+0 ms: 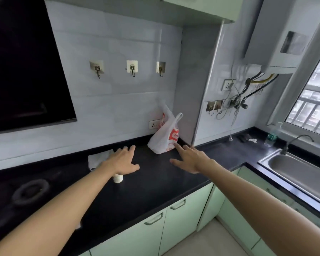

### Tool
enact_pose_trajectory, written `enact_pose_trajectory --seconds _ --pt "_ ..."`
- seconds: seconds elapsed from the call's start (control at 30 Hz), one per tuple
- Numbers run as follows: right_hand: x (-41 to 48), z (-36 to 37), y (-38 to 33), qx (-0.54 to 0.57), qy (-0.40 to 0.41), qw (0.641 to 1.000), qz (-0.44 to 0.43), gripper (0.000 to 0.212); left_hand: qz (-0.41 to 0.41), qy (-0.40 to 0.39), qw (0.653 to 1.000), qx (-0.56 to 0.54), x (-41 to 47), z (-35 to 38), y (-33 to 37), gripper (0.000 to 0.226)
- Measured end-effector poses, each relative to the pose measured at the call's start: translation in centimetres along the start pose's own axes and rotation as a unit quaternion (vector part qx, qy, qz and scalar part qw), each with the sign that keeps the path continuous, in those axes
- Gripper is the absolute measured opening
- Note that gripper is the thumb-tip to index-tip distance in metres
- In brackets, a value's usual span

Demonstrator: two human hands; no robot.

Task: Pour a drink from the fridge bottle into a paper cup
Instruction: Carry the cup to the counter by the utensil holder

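While my left hand (123, 159) and right hand (189, 159) hover open and empty above the black bench (155, 183), the white paper cup (118, 178) stands upright just under the left wrist, on my side, far nearer that hand than the right; no fridge bottle is in view.

Two hands (121, 161) (190, 159), one bag (164, 137), one cup (118, 178)

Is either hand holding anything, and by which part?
Nothing is held. The left hand and right hand are spread open over the counter; the paper cup stands ungripped beneath the left wrist.
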State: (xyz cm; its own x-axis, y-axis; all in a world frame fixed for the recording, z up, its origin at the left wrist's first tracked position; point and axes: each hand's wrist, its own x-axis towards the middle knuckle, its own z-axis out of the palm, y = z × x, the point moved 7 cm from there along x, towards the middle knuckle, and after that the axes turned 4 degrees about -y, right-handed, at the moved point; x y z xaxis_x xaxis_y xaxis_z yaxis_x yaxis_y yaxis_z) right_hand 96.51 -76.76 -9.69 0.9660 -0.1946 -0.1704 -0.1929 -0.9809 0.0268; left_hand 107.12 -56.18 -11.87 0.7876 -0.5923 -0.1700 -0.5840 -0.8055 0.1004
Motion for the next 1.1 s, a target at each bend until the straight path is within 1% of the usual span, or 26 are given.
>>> enact_pose_trajectory --seconds 0.1,0.23,0.27,0.47,0.6,0.73,0.8,0.87,1.1 --pt "3.4 0.8 -2.2 0.009 -0.008 0.999 -0.032 0.077 -0.030 0.001 1.000 -0.004 0.3 0.2 -3.4 0.083" --pt "7.8 2.2 -4.7 0.013 -0.031 0.997 -0.072 0.078 -0.050 -0.005 0.999 0.005 1.0 1.3 -6.7 0.070" --pt "8.8 2.6 -5.3 0.013 -0.039 0.996 -0.085 0.078 -0.060 -0.007 0.998 0.008 1.3 1.5 -7.5 0.069" --pt "15.8 3.6 -7.0 0.010 -0.062 0.988 -0.141 0.078 -0.135 -0.026 0.991 0.011 4.0 2.2 -11.1 0.084" --pt "20.4 3.7 -7.2 0.006 -0.072 0.983 -0.169 0.078 -0.163 -0.035 0.986 0.003 6.5 2.8 -12.3 0.080" --pt "24.5 4.4 -7.4 0.001 -0.087 0.976 -0.201 0.078 -0.191 -0.051 0.980 0.003 8.5 4.5 -13.4 0.086" --pt "26.1 5.2 -7.5 -0.004 -0.092 0.972 -0.216 0.079 -0.203 -0.061 0.977 0.002 9.1 5.7 -13.8 0.082" --pt "27.6 6.0 -7.7 -0.005 -0.100 0.969 -0.226 0.078 -0.218 -0.074 0.973 -0.005 9.4 6.9 -14.1 0.081" --pt "30.3 10.6 -10.2 0.029 -0.145 0.954 -0.261 0.077 -0.258 -0.103 0.960 -0.043 10.0 11.4 -15.8 0.087"
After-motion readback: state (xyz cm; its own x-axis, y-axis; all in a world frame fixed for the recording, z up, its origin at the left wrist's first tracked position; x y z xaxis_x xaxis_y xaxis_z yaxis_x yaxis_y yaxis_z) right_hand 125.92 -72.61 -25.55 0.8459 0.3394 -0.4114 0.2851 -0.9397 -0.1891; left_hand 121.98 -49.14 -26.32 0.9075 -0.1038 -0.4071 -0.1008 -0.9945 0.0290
